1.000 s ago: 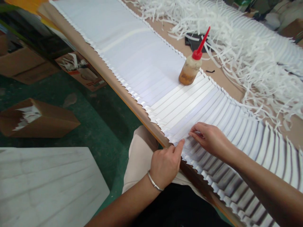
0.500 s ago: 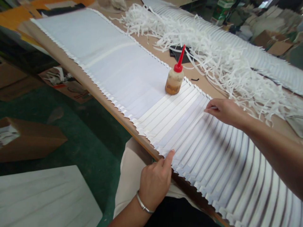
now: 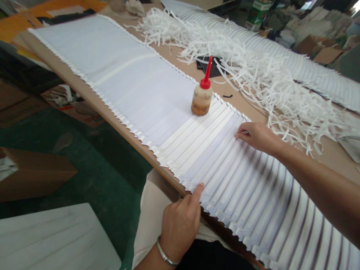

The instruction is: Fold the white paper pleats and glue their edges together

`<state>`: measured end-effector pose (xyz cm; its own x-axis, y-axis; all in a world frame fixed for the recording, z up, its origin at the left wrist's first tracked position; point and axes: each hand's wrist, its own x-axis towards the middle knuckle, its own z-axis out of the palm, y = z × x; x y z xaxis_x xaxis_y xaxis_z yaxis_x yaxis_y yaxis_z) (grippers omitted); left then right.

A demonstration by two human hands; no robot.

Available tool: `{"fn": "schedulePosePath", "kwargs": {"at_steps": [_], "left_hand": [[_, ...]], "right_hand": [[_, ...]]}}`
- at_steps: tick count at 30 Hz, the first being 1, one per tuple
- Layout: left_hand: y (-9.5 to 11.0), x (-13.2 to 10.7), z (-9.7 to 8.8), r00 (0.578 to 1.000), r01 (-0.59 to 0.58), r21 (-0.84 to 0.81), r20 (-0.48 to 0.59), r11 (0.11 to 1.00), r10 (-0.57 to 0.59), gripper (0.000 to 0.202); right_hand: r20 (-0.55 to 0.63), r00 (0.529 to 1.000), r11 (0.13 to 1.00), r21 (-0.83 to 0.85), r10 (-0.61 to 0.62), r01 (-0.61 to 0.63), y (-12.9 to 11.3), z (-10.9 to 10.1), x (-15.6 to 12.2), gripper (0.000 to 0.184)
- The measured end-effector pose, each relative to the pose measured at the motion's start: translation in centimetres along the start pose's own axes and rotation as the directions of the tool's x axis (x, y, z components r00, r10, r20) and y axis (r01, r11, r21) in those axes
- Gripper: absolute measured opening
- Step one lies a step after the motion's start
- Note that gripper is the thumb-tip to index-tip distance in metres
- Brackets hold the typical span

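Note:
A long pale sheet (image 3: 135, 86) lies across the table, its right part covered by slanted rows of white strips (image 3: 253, 187). My right hand (image 3: 257, 137) is above the far side of these rows, with thumb and finger pinched on a white strip (image 3: 219, 159). At the near edge, my left hand (image 3: 182, 219) presses its outstretched index fingertip on the strip's lower end; the other fingers curl below the table edge, partly hidden. A squeeze bottle (image 3: 201, 99) with a red pointed nozzle and brownish contents stands upright on the sheet, left of my right hand.
Loose white strips (image 3: 253, 75) are heaped along the far side of the table. Behind them lies another strip-covered sheet (image 3: 312, 75). A black piece (image 3: 212, 66) rests near the bottle. Cardboard boxes (image 3: 36, 174) and a pale board (image 3: 56, 236) are at the lower left.
The view has shifted slightly, so most things appear a little lower and further left. My right hand still pinches and my left index finger still presses at the near edge.

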<state>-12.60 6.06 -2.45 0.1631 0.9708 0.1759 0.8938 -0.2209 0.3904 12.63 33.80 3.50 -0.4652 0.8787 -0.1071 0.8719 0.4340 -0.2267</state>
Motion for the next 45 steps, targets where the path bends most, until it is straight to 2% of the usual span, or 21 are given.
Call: {"fn": "schedulePosePath", "kwargs": {"at_steps": [6, 12, 22, 33, 36, 39, 41, 43, 45], "left_hand": [[-0.4, 0.0, -0.1, 1.000, -0.010, -0.011, 0.000, 1.000, 0.010, 0.047], [-0.4, -0.1, 0.1, 1.000, -0.014, -0.029, -0.013, 0.999, 0.014, 0.048], [-0.6, 0.0, 0.0, 0.998, -0.032, -0.047, -0.047, 0.998, 0.030, 0.048], [-0.6, -0.1, 0.1, 0.998, -0.031, -0.057, -0.057, 0.998, 0.028, 0.049], [-0.5, -0.1, 0.2, 0.999, -0.017, -0.067, -0.041, 0.998, 0.014, 0.050], [-0.5, 0.0, 0.0, 0.999, 0.000, -0.147, -0.043, 0.989, -0.006, 0.050], [-0.7, 0.0, -0.1, 0.998, 0.039, -0.278, -0.033, 0.960, -0.051, 0.047], [-0.8, -0.2, -0.1, 0.989, 0.138, -0.455, 0.019, 0.880, -0.146, 0.042], [-1.0, -0.5, 0.0, 0.960, 0.266, -0.601, 0.091, 0.754, -0.266, 0.040]], "right_hand": [[-0.109, 0.990, 0.996, -0.012, -0.085, 0.084, 3.1, -0.9, 1.2, 0.013], [-0.138, 0.990, 0.999, -0.031, 0.026, -0.030, 6.2, -1.9, 2.7, 0.017], [-0.153, 0.987, 0.998, -0.034, 0.049, -0.055, 6.7, 0.3, 4.2, 0.019], [-0.167, 0.982, 0.993, -0.062, 0.089, -0.100, 6.5, 1.0, 4.3, 0.019], [-0.229, 0.971, 0.988, -0.119, 0.073, -0.102, 7.1, 0.7, 4.1, 0.019], [-0.348, 0.935, 0.981, -0.141, 0.075, -0.131, 8.9, -0.3, 3.2, 0.023], [-0.379, 0.921, 0.984, -0.109, 0.090, -0.141, 10.3, -1.1, 2.1, 0.025], [-0.354, 0.931, 0.991, -0.060, 0.091, -0.120, 11.2, -1.5, 0.8, 0.027], [-0.307, 0.950, 0.998, -0.003, 0.051, -0.055, 11.5, -1.4, -0.4, 0.031]]}}
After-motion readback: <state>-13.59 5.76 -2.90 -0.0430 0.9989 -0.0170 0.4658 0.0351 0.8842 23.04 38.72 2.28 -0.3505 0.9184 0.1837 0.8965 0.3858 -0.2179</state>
